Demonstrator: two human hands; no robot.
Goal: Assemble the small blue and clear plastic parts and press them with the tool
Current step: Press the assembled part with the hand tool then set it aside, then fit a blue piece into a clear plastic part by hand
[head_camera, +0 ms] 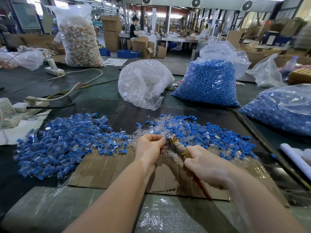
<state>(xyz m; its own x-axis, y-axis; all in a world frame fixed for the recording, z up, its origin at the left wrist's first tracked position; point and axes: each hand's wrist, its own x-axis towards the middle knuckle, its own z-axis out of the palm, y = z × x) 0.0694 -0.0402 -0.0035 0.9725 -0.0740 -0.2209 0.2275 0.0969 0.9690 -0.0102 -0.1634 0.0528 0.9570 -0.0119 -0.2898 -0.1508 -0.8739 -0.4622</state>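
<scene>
1. I read the coming press as turning on one line-up: the tool (pixel 180 148) runs on a slant from my right hand (pixel 203 165), low and right, up and leftward to its metal head, and that head meets the fingertips of my left hand (pixel 149 148).
2. The left hand is curled, thumb and fingers pinched together at the tool's head. I take it that it holds one small blue and clear part there, but the part itself is too hidden by fingers and metal for me to confirm.
3. The right hand is wrapped firmly round the tool's taped handle, with a red stem trailing out below the palm toward me.
4. Both hands hover just above the cardboard sheet (pixel 104 169), the left being the nearer to the work point, the right set back along the tool's axis.
5. The loose parts pile (pixel 210 133), blue pieces mixed with clear ones, lies just beyond and to the right of the hands; the assembled pile (pixel 64 140) lies well to the left.
6. My judgement: the squeeze must come along the tool's own axis, with the left pinch keeping the part square, or it may slip sideways.
</scene>
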